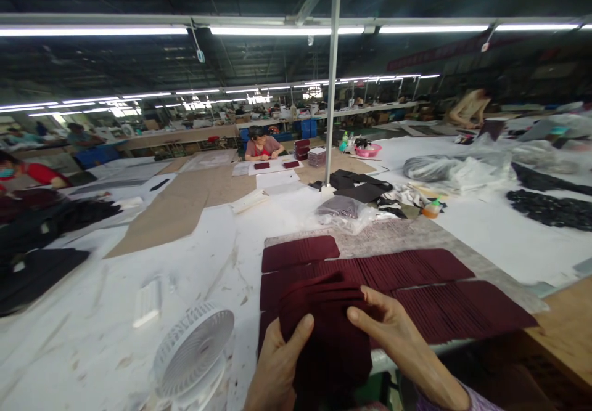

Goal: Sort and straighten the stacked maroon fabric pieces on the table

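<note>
A stack of dark maroon fabric pieces (pixel 326 331) is held up in front of me, above the table's near edge. My left hand (pixel 282 358) grips its left side, the thumb lying on top. At the upper right corner, my right hand (pixel 386 318) pinches the stack's edge between thumb and fingers. The upper layers are slightly fanned apart. Behind the stack, rows of overlapping maroon fabric pieces (pixel 416 269) lie on a greyish sheet (pixel 398 235); the held stack hides part of them.
A white fan (pixel 194 352) stands on the white tabletop (pixel 111 325) at left. Farther back are a clear plastic bag (pixel 346 211), black scraps (pixel 356 186), an orange-liquid bottle (pixel 432 207) and a metal post (pixel 332 84). Co-workers sit across the table and at left; another leans at far right.
</note>
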Demonstrator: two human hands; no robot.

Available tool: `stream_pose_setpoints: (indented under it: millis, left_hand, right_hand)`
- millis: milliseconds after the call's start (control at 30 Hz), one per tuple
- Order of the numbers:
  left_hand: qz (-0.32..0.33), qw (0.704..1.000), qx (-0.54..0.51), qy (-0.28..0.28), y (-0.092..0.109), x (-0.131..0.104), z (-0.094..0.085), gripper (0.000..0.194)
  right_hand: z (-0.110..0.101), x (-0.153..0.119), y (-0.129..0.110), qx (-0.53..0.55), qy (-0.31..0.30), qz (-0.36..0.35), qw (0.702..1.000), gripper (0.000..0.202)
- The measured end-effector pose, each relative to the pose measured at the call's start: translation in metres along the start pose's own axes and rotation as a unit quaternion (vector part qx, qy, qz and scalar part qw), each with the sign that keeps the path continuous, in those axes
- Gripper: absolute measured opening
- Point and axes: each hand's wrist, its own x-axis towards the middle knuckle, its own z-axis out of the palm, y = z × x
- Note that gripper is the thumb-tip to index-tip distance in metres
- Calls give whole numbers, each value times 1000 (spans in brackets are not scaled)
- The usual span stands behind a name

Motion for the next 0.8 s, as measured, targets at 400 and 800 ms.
stream_pose_setpoints:
  millis: [400,800]
  left_hand:
    - [6,1000,-19,-15,-4,5,-2,55]
    - [-5,999,-39,32,-11,27,-2,53]
  right_hand:
    - [2,5,6,-6,49,-19,999,30]
    - [-12,34,29,47,35,1,998,46]
